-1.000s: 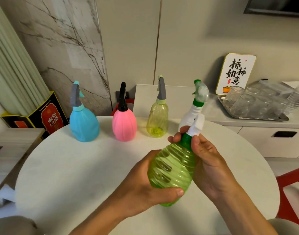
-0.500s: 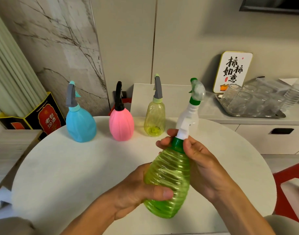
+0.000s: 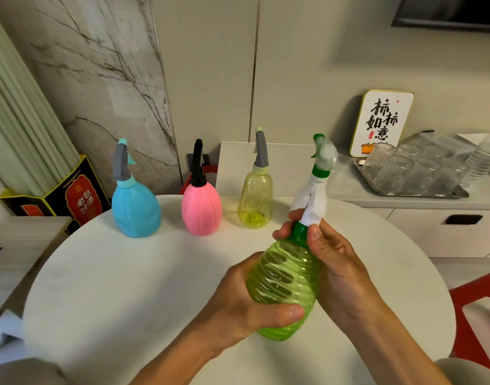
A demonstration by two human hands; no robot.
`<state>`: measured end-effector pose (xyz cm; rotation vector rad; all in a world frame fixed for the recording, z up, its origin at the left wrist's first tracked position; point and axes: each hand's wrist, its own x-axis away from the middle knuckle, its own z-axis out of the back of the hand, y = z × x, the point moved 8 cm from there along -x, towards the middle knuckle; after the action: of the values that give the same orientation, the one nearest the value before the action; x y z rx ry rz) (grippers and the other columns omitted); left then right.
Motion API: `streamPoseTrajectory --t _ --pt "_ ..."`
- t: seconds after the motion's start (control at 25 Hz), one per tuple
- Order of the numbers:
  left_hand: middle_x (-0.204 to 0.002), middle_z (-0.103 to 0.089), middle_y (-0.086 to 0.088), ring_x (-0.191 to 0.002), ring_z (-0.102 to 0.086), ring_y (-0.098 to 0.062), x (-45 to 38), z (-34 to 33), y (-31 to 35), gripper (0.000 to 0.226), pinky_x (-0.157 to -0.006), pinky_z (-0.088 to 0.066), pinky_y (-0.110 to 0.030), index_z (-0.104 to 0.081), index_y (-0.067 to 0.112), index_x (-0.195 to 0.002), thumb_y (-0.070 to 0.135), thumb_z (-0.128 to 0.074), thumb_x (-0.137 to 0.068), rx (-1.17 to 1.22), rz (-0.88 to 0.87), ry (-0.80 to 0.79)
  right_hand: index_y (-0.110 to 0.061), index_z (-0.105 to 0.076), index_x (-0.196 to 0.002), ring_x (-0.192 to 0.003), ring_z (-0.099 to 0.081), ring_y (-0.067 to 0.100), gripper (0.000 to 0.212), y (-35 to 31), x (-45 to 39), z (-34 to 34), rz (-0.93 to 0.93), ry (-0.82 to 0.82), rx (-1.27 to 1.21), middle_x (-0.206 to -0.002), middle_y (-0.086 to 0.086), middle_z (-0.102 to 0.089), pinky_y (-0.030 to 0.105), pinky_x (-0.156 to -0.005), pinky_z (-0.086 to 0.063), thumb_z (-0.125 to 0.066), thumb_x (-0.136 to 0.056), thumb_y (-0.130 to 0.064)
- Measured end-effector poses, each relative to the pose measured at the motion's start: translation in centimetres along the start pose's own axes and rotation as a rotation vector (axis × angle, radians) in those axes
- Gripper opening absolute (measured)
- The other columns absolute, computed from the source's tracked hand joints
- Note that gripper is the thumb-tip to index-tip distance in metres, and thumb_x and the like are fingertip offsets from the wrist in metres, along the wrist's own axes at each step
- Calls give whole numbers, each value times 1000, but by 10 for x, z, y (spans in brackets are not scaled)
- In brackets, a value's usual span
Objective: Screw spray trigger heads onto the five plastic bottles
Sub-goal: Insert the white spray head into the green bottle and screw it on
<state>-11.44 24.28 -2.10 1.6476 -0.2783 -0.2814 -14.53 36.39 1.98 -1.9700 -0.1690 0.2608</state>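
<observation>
A: Green ribbed bottle (image 3: 287, 287) held above white round tabletop (image 3: 127, 287), toward 5 o'clock of its surface, tilted with neck toward 12 o'clock.

B: Left hand (image 3: 238, 304)?

A: Wrapped round bottle body from 9 o'clock side, thumb laid across lower front. Grasping.

B: Right hand (image 3: 338, 270)?

A: Positioned at 3 o'clock side of bottle. Thumb and fingertips pinching dark green collar (image 3: 300, 232) at bottle neck. White trigger head (image 3: 312, 201) projecting upward from collar, capped by translucent nozzle part with green tip (image 3: 324, 155).

B: Thread engagement?

A: Cannot tell; collar partly covered by fingers.

B: Remaining bottles?

A: Lined along 12 o'clock edge of tabletop, upright, apart from one another, each with trigger head fitted. From 9 to 3 o'clock: blue bottle (image 3: 135, 209) with grey head, pink bottle (image 3: 201, 209) with black head, yellow bottle (image 3: 255, 201) with grey head.

B: Surroundings?

A: Tray of clear glasses (image 3: 405, 173) on side counter at 2 o'clock, framed sign (image 3: 381, 123) behind it. Printed box (image 3: 68, 198) at 10 o'clock.
</observation>
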Motion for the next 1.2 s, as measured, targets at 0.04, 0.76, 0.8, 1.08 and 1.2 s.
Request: streamPoseTrajectory --t 0.04,0.76,0.8,1.08,1.2 --pt "-99 -75 -3 -88 -72 -19 0 5 3 59 -74 -56 -29 -66 26 -113 19 -90 -60 -51 -36 69 -21 -71 -115 -105 -68 23 37 -3 0 0 27 13 79 -105 6 -75 34 -85 -56 -63 -86 -42" --pt "-106 -70 26 -109 -58 11 1 14 -7 52 -79 -49 -8 -62 57 -107 39 -82 -63 -307 53 194 -25 -58 -125 -95 -68 11 65 -94 -54 212 231 660 730 -111 -1 -70 48 -91 -56 -89 -69 -22" --pt "-106 -69 28 -110 -58 11 2 13 -8 51 -79 -50 -9 -63 57 -106 39 -82 -63 -309 57 185 -23 -57 -127 -102 -67 21 64 -74 -65 225 180 634 736 -116 5 -68 50 -93 -54 -88 -72 -16" --pt "-114 -68 26 -110 -63 4 -4 18 -31 54 -79 -54 -18 -66 52 -104 49 -84 -53 -172 185 127 -34 -48 -135 -111 -64 20 77 -4 -91 259 -14 376 626 -124 -2 -63 25 -80 -55 -84 -67 -31" --pt "-118 -68 22 -110 -64 1 -9 17 -31 51 -77 -54 -16 -68 48 -104 46 -83 -55 -136 206 88 -27 -44 -141 -119 -60 27 72 -6 -95 261 -45 252 597 -134 7 -59 30 -86 -51 -78 -79 -14"
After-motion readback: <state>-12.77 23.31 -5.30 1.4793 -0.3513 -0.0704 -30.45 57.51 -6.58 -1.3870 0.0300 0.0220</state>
